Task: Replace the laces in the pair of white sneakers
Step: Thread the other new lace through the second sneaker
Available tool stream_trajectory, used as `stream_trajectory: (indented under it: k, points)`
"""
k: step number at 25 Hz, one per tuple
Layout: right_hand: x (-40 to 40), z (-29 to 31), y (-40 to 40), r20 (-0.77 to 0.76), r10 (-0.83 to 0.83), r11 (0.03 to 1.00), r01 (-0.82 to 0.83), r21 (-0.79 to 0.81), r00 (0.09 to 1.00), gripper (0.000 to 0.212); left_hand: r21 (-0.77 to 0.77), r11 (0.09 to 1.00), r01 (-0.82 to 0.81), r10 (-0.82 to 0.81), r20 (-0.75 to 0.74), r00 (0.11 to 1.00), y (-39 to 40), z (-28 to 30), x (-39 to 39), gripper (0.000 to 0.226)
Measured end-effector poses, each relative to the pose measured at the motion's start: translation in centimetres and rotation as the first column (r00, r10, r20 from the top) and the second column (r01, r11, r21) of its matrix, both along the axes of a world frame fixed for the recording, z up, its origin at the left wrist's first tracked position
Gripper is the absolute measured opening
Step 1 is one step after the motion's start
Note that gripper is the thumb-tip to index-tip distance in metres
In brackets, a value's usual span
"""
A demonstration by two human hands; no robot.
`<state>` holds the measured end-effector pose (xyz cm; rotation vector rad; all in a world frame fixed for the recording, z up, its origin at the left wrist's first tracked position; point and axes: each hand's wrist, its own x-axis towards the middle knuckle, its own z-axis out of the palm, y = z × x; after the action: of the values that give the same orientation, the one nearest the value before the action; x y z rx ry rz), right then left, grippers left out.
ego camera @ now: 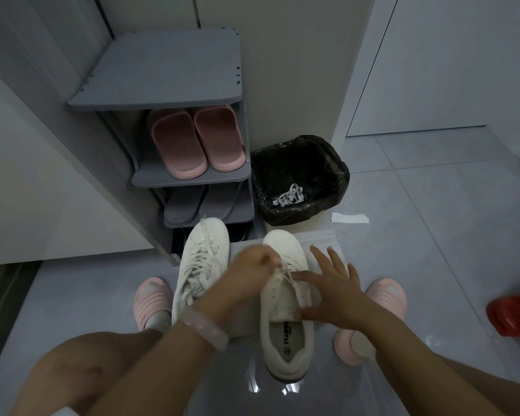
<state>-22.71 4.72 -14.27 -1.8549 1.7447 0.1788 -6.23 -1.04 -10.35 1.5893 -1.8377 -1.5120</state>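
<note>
2 hands work at the lace of 1 white sneaker on the floor.

The left hand [246, 274] has a narrow grip pinching the lace [282, 273] over the right sneaker [285, 298]; the right hand [333, 292], fingers spread wide and holding nothing, rests on that shoe just right of the grip. The laced sneaker [201, 265] sits just left of the grip. Beyond the grip, a lined bin [300, 178] holds a loose old lace [288, 196].
</note>
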Motion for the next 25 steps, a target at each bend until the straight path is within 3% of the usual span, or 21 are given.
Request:
stream_trajectory:
  k: [1,2,4,5,6,8,11,13,16,19,20,21,22,23,24,25]
  points:
    - [0.0,-0.1,-0.1,0.002,-0.007,1.000,0.007,0.018,1.000,0.073,0.097,0.985,-0.143,0.159,-0.183,0.970,-0.8,1.6,0.8,0.028]
    - [0.1,-0.2,-0.1,0.015,-0.008,1.000,0.007,0.029,1.000,0.074,0.200,0.948,-0.247,0.305,-0.361,0.881,-1.5,2.7,1.5,0.028]
    - [0.5,-0.4,0.2,0.091,-0.014,1.000,0.013,0.013,0.996,0.078,0.369,0.889,-0.273,0.446,-0.556,0.702,-1.9,3.8,2.0,0.029]
    - [0.6,-0.5,0.4,0.162,-0.032,0.999,0.030,0.016,0.986,0.085,0.437,0.871,-0.224,0.463,-0.577,0.673,-1.6,3.6,1.8,0.029]
    - [0.7,-0.5,0.5,0.246,-0.066,0.998,0.062,0.025,0.967,0.094,0.496,0.851,-0.174,0.464,-0.554,0.691,-0.9,2.8,1.3,0.028]
    - [0.6,-0.5,0.5,0.338,-0.129,0.992,0.117,0.056,0.932,0.107,0.527,0.831,-0.181,0.414,-0.368,0.833,0.1,1.1,0.0,0.028]
    - [0.5,-0.8,0.3,0.204,-0.059,0.998,0.053,0.035,0.977,0.104,0.381,0.905,-0.188,0.230,-0.068,0.971,0.5,-0.2,-0.6,0.029]
    - [0.9,-0.7,0.2,0.084,0.015,1.000,-0.014,-0.002,0.996,0.096,0.252,0.960,-0.126,0.136,-0.024,0.990,0.2,1.2,-0.5,0.031]
    - [1.2,-0.5,0.1,0.033,0.042,0.999,-0.042,-0.009,0.999,0.086,0.018,0.993,-0.114,0.115,-0.147,0.982,-0.5,6.0,0.5,0.031]
    - [1.3,-0.4,0.2,0.046,0.012,1.000,-0.012,-0.004,0.999,0.085,-0.035,0.945,-0.324,0.288,-0.378,0.880,-1.8,9.7,3.1,0.031]
    - [1.2,-0.5,0.3,0.063,0.010,1.000,-0.009,-0.005,0.998,0.085,-0.099,0.930,-0.355,0.307,-0.324,0.895,-2.1,9.4,3.9,0.030]
    - [1.1,-0.5,0.3,0.090,0.004,1.000,-0.004,0.006,0.996,0.087,-0.209,0.927,-0.311,0.283,-0.154,0.947,-2.3,8.6,4.5,0.027]
    - [1.0,-0.6,0.3,0.136,-0.017,0.999,0.013,0.029,0.990,0.088,-0.298,0.938,-0.178,0.217,0.106,0.970,-2.4,7.1,4.7,0.022]
    - [0.9,-0.6,0.3,0.215,-0.073,0.996,0.062,0.057,0.974,0.086,-0.298,0.955,-0.009,0.120,0.356,0.927,-2.2,5.5,4.6,0.021]
    - [0.8,-0.6,0.1,0.304,-0.166,0.986,0.150,0.076,0.938,0.075,-0.219,0.967,0.131,-0.002,0.507,0.862,-1.9,3.8,4.3,0.024]
    - [0.7,-0.5,0.0,0.391,-0.252,0.966,0.257,0.042,0.885,0.052,-0.117,0.964,0.238,-0.133,0.563,0.816,-1.4,2.1,3.7,0.028]
